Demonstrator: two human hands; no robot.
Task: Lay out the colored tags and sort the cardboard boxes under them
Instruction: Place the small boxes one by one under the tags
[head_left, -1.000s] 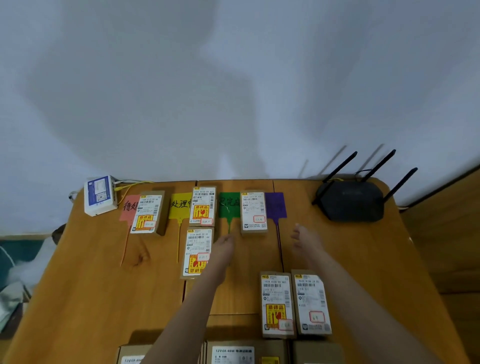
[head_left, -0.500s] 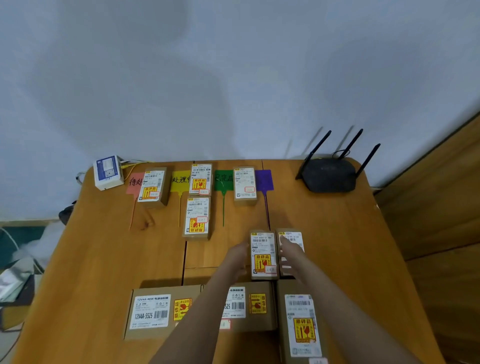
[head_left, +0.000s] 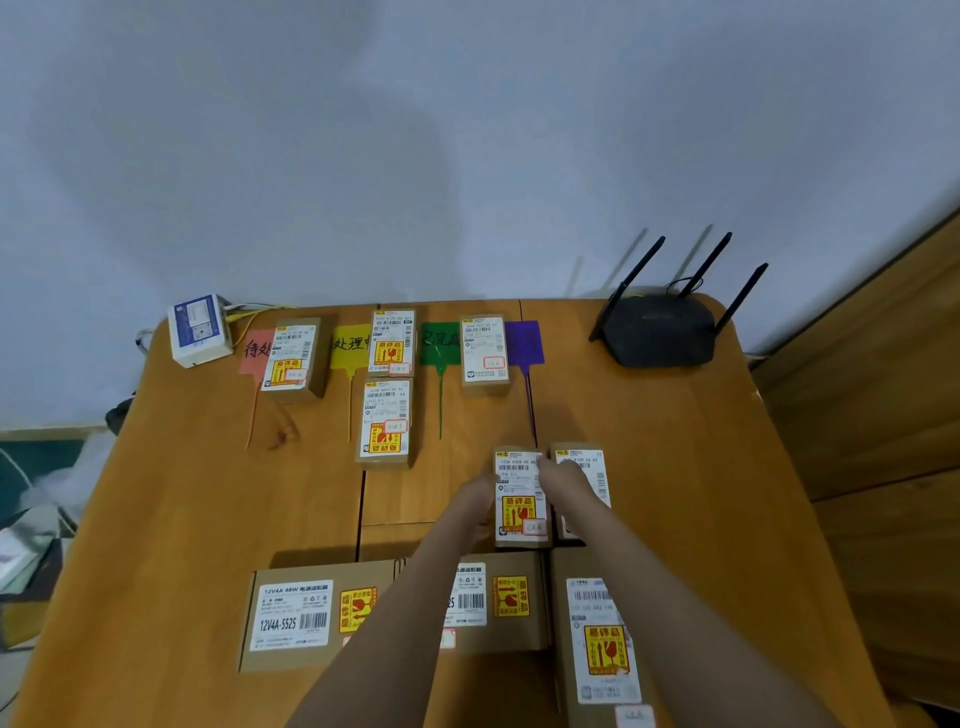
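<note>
Four colored tags lie in a row at the table's far edge: pink (head_left: 252, 349), yellow (head_left: 349, 344), green (head_left: 439, 340) and purple (head_left: 524, 343). One small cardboard box (head_left: 293, 359) covers part of the pink tag. Two boxes (head_left: 392, 343) (head_left: 385, 423) sit in a column right of the yellow tag, and one (head_left: 484, 352) stands between green and purple. Mid-table, two small boxes lie side by side. My left hand (head_left: 480, 493) presses the left edge of the left one (head_left: 521, 512). My right hand (head_left: 563, 478) grips its right top corner, partly hiding the other box (head_left: 589, 462).
Three larger cardboard boxes (head_left: 291, 618) (head_left: 496, 603) (head_left: 602, 644) lie along the near edge under my forearms. A black router (head_left: 660, 332) stands at the far right corner, a white and blue device (head_left: 200, 330) with yellow cables at the far left. A wooden panel flanks the table's right side.
Both hands have drawn back from the far row of tags to the two small boxes mid-table and closed around the left one. The view has pulled back, bringing the large boxes into sight.
</note>
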